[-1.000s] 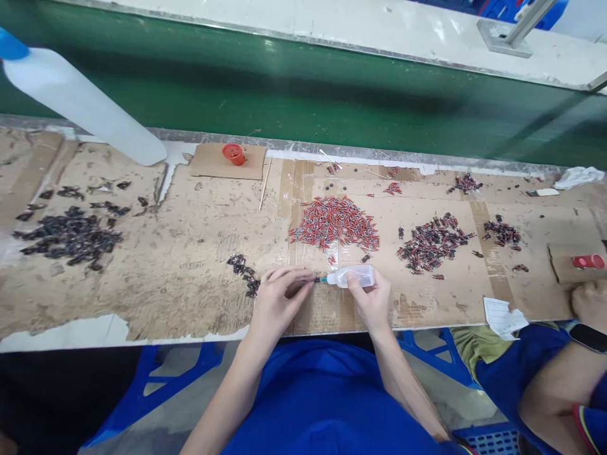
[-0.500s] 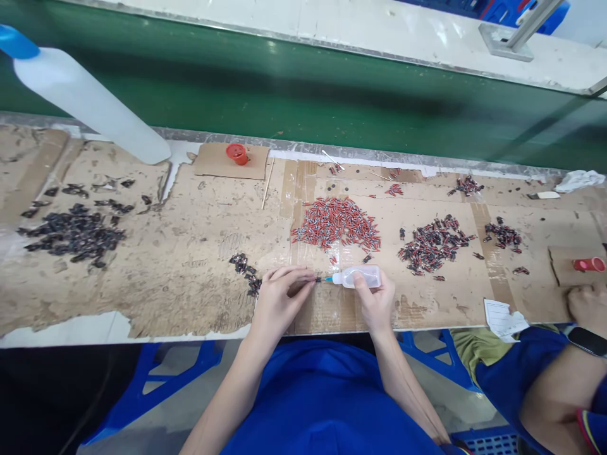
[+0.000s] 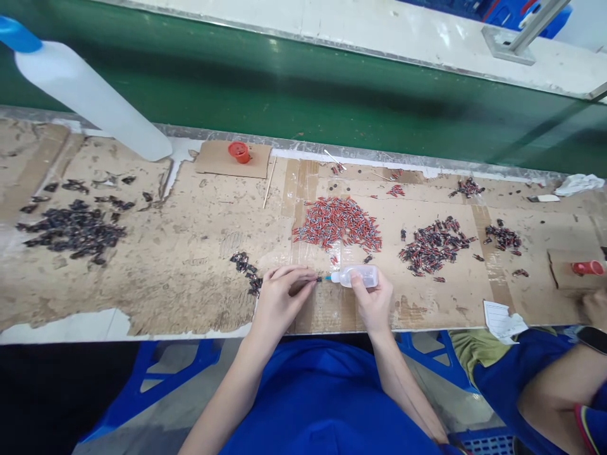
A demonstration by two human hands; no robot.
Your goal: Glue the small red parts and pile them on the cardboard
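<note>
Glue work at bench edge: right hand [image 3: 374, 302] wraps a small clear squeeze bottle with a blue nozzle [image 3: 355, 276], lying nearly level, nozzle pointing left; left hand [image 3: 279, 297] pinches a tiny dark part [image 3: 318, 279] between thumb and fingertips, right at the nozzle tip, over the worn brown cardboard mat [image 3: 190, 253] just in front of the body. Both grips closed, one on the bottle, one on the part. To do this well, judged from the pose: keep the heels of both hands planted on the mat so tip and part stay steady, squeeze lightly, keep fingertips clear of the nozzle end. Wrists low, forearms converging from the blue-shirted torso, left fingers curled inward, right thumb on the bottle's near side. Heap of small red pieces [image 3: 337, 222] sits just beyond the hands; mixed dark-and-red heap [image 3: 432, 245] to its right; short row of dark pieces [image 3: 246, 272] beside the left hand; larger dark heap [image 3: 71, 229] far left. White plastic bottle with blue cap [image 3: 90, 101] leans at upper left. A co-worker's arm [image 3: 559, 385] shows at lower right
</note>
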